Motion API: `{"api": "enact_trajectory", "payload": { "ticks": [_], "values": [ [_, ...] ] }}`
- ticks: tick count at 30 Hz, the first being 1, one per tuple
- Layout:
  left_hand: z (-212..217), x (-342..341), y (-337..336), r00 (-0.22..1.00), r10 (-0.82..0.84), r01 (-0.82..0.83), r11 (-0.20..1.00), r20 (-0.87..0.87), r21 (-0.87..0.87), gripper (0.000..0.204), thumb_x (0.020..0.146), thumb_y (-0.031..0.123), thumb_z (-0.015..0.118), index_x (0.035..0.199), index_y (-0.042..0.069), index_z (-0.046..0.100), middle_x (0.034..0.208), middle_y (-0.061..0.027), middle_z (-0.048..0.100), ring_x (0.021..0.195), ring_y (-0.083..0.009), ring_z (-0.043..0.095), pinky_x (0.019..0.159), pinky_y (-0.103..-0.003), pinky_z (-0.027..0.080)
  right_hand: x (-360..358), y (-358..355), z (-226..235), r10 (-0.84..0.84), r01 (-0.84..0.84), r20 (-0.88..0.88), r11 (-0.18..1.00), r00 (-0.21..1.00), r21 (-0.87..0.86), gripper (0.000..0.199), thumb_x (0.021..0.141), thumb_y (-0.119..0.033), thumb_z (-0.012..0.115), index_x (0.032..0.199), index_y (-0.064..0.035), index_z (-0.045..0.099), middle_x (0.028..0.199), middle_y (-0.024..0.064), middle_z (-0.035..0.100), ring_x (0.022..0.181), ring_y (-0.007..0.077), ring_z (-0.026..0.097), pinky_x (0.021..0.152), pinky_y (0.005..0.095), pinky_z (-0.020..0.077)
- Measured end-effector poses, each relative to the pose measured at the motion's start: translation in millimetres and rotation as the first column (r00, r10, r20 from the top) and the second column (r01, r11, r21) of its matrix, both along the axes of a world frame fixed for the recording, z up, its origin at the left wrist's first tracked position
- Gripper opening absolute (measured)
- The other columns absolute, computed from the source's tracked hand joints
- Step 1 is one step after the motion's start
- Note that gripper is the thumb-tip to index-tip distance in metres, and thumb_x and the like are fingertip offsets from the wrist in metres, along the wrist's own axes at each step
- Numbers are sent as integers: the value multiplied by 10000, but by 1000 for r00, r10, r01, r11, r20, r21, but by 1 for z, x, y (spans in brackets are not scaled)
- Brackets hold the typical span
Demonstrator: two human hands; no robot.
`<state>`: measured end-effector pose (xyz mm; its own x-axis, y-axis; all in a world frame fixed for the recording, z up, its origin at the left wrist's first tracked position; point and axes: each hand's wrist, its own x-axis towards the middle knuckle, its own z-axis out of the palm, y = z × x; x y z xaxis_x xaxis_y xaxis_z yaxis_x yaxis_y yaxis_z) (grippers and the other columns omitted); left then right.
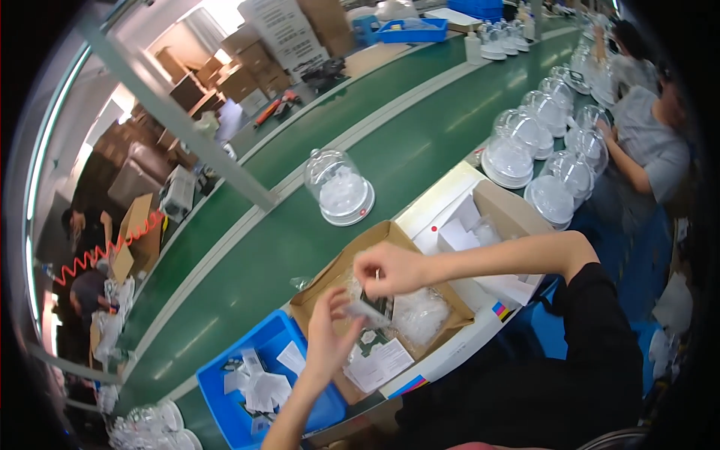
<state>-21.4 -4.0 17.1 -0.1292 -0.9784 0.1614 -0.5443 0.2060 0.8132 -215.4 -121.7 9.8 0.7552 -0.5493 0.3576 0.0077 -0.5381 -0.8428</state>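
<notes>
- Head view: the small clear plastic piece (367,311) is held over the open cardboard box (337,270), pinched in the left hand (330,336).
- The right hand (394,268), also above the box, is curled closed — whether anything's gripped can't be told.
- Probably best handled by its edge, kept low over the box so drops get caught — and away from the blue bin (281,326) left of the box.

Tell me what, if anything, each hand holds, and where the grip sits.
Left hand: a small, translucent, whitish plastic-looking piece, apparently held by its left end. Right hand: closed in a pinch; whether anything is in its grip cannot be told.
</notes>
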Motion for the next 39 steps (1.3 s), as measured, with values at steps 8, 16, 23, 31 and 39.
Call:
{"api": "enact_trajectory", "payload": {
  "ticks": [8, 16, 23, 31, 39],
  "values": [
    [10, 11, -88, 996, -35, 18, 982, -88, -189, 567, 895, 213, 647, 1361, -28, 433, 1398, -223, 421, 1278, -335, 457, 1058, -411, 385, 18, -55, 36, -189, 26, 189, 770, 964, 638, 123, 927, -120, 502, 882, -15, 549, 867, 109, 678, 796, 165, 679, 660, 305, 586],
    [29, 8, -145, 968, -28, 97, 959, 249, -266, 217, 958, 137, 561, 1110, 4, 642, 1388, -209, 420, 1137, -279, 528, 855, -321, 488, 21, -97, 45, -194, 110, 157, 896, 968, 431, 80, 895, -75, 528, 852, -11, 551, 876, 90, 677, 794, 134, 680, 615, 252, 555],
    [39, 33, -194, 985, 171, -154, 941, 30, -300, 343, 834, 124, 715, 1137, 31, 584, 808, -101, 691, 660, -151, 627, 609, -302, 489, 40, -154, 51, -314, 306, 57, 945, 948, 114, 71, 852, -77, 573, 805, -23, 575, 671, -30, 551, 569, 32, 503, 480, 205, 388],
    [23, 42, -236, 973, 226, -222, 878, -42, -424, 312, 856, 172, 696, 1119, 51, 580, 875, -179, 683, 756, -332, 666, 683, -393, 510, 69, -195, 43, -431, 435, -55, 893, 901, 116, 161, 791, -149, 638, 746, 3, 614, 589, 17, 600, 547, 69, 549, 515, 234, 413],
    [11, 47, -248, 964, 232, -134, 843, 128, -522, 335, 842, 138, 682, 1161, 48, 639, 1093, -169, 630, 1010, -339, 608, 854, -387, 494, 80, -215, 21, -484, 484, -17, 875, 875, 7, 258, 756, -242, 675, 709, 11, 655, 633, 61, 627, 606, 119, 583, 573, 280, 464]
  ]
}}
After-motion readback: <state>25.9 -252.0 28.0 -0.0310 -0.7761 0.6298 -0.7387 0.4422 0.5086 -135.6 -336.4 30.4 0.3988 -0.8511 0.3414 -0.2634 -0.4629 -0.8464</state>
